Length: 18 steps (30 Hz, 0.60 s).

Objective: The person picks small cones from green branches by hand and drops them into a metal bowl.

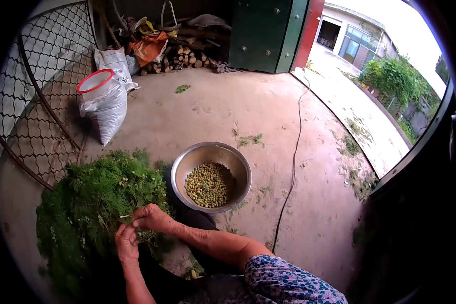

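Observation:
A large heap of feathery green plants (93, 197) lies on the floor at the left. Over its right edge, my left hand (126, 242) is closed, fingertips pinched on a thin green sprig. My right hand (153, 219) touches it from above, its fingers also pressed together at the sprig, with a short pale stem end showing beside them. The sprig itself is mostly hidden by the fingers. Just beyond my right forearm stands a metal basin (240, 175), partly filled with small round yellow-green berries (210, 185).
A white sack (109, 114) with a red-rimmed ring (95, 81) stands behind the heap, near a wire mesh panel (50, 91). Firewood (187, 58) is stacked at the back beside a green door (261, 35). A black cable (293, 177) crosses the floor at right.

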Each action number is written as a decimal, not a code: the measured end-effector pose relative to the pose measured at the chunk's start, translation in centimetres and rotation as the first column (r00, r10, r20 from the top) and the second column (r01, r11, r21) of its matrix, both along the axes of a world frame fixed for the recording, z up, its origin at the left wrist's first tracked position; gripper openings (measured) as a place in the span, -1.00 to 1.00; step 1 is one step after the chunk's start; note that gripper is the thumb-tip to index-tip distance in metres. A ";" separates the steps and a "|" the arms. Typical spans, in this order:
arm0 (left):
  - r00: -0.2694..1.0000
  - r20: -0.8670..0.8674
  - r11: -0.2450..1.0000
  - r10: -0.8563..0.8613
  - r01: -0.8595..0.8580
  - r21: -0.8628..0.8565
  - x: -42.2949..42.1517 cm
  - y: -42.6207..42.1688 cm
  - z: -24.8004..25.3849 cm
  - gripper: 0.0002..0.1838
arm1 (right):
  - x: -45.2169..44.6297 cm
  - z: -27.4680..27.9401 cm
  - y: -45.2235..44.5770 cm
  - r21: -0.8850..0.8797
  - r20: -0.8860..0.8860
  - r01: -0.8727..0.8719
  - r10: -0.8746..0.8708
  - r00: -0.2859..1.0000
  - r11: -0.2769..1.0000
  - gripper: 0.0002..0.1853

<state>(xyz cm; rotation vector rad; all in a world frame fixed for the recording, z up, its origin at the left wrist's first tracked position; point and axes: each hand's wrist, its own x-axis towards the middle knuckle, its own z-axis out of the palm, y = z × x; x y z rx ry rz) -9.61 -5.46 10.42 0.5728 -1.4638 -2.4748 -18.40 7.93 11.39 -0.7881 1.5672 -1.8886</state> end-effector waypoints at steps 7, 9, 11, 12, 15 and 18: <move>0.997 0.070 0.997 0.026 -0.021 -0.068 0.5 0.7 -3.7 -0.89 | 1.4 -5.0 -0.3 -0.136 0.318 -0.034 0.077 0.945 0.990 -0.84; 0.996 0.086 0.992 -0.015 0.026 -0.121 0.1 1.1 -3.6 -0.88 | 1.4 -5.5 0.0 -0.141 0.475 -0.040 0.103 0.874 0.989 -0.82; 0.988 0.144 0.974 -0.058 0.087 -0.209 -0.4 1.3 -3.8 -0.88 | 1.3 -5.6 0.6 -0.118 0.475 -0.040 0.092 0.875 0.992 -0.83; 0.988 0.139 0.971 -0.072 0.101 -0.218 -0.7 1.3 -3.7 -0.88 | 0.9 -5.3 0.9 -0.098 0.463 -0.036 0.078 0.883 0.995 -0.84; 0.969 0.231 0.974 -0.083 0.128 -0.187 -0.8 1.5 -3.9 -0.88 | 0.5 -6.6 1.1 -0.083 0.384 -0.017 0.048 0.922 0.996 -0.86; 0.976 0.212 0.983 -0.059 0.094 -0.156 -1.4 1.6 -4.7 -0.90 | -0.4 -7.6 1.5 -0.098 0.323 0.016 0.017 0.946 0.995 -0.88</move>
